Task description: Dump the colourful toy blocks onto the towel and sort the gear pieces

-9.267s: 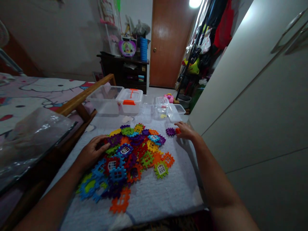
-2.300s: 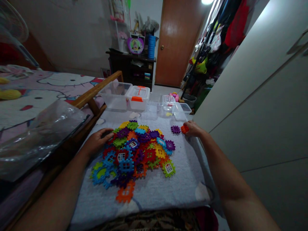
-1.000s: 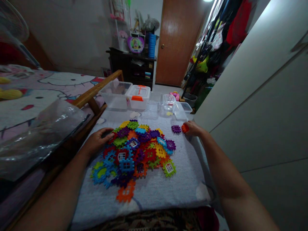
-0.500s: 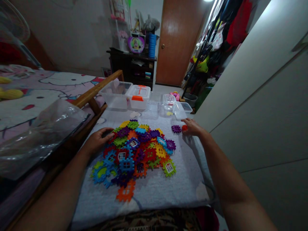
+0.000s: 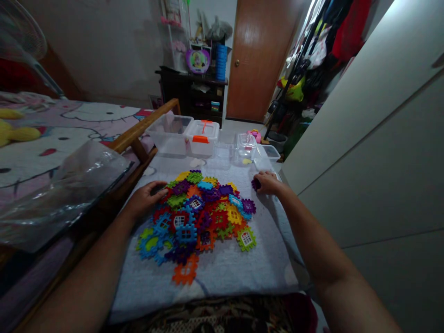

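Dozens of toothed plastic tiles (image 5: 204, 221) heap mid-frame, the left hand (image 5: 144, 199) half-open and seemingly empty at their edge, probably containing them; centre right, the right hand (image 5: 268, 183) curls over a purple tile (image 5: 255, 184) (whether gripped, I can't tell).

Home bedroom — cartoon bedding (image 5: 69, 138), fan (image 5: 22, 34), wooden door (image 5: 262, 60)

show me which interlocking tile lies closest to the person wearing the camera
The orange window tile, lowest in the picture; all the other visible ones lie farther back.
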Demonstrator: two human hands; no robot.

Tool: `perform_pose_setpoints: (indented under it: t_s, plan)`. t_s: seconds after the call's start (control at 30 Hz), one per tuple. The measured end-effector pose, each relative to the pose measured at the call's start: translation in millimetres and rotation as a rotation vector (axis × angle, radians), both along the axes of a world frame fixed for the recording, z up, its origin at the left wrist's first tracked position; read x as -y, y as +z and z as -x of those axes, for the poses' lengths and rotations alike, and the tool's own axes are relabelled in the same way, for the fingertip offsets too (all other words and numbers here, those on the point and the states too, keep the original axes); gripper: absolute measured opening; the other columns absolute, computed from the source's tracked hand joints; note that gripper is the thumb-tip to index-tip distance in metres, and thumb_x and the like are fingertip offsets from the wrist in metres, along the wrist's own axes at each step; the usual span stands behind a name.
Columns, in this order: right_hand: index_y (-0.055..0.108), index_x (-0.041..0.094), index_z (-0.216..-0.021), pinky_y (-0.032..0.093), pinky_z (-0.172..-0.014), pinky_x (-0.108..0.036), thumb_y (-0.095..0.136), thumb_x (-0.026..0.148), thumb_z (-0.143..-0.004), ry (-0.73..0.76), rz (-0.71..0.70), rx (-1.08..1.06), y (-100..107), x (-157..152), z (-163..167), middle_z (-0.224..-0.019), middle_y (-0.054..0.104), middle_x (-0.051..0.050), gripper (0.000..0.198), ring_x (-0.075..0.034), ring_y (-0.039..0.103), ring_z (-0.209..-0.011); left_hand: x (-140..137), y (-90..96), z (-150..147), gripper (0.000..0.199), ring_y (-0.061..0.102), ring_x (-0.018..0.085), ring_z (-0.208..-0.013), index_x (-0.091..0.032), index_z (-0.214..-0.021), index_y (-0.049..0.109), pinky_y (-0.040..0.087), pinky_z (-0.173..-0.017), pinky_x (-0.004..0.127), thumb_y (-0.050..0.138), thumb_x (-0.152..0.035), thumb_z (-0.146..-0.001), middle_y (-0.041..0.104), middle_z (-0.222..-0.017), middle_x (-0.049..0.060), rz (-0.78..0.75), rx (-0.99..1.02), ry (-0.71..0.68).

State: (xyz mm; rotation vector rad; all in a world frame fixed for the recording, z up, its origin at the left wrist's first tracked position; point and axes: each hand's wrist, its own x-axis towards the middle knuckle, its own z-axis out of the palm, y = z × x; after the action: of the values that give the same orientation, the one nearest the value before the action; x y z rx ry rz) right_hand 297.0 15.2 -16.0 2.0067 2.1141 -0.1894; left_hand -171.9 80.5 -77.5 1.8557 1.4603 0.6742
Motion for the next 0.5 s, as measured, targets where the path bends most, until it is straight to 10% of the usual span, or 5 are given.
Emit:
perform_pose_setpoints:
  t_s: [0.2,0.5]
  plan:
    - [0.054,0.019,-0.135,0.038,-0.102,-0.046,0.074,0.028,-0.074,0.018,-0.132,-0.129,11.9,22.5,10.6,-0.135,0.053,-0.017,0.065,-0.036,0.047,-0.125,0.2,0.9,-1.3,0.062,0.066,0.029,-0.107,-0.020,-0.117,0.068,0.051,-0.095,0.037,0.063,-0.065,-0.074,0.071,-0.118,0.010,-0.008,0.006,0.006]
    - [0.064,0.022,-0.115,0.045,-0.091,-0.038,0.067,0.037,-0.086,0.197,-0.219,-0.625,7.5,75.7,78.3,-0.110,0.067,-0.009,0.033,-0.023,0.060,-0.103,4.1,5.4,-4.8,0.065,0.067,0.030,-0.103,-0.018,-0.117,0.067,0.053,-0.091,0.038,0.061,-0.067,-0.074,0.071,-0.115,0.011,-0.014,-0.011,0.010]
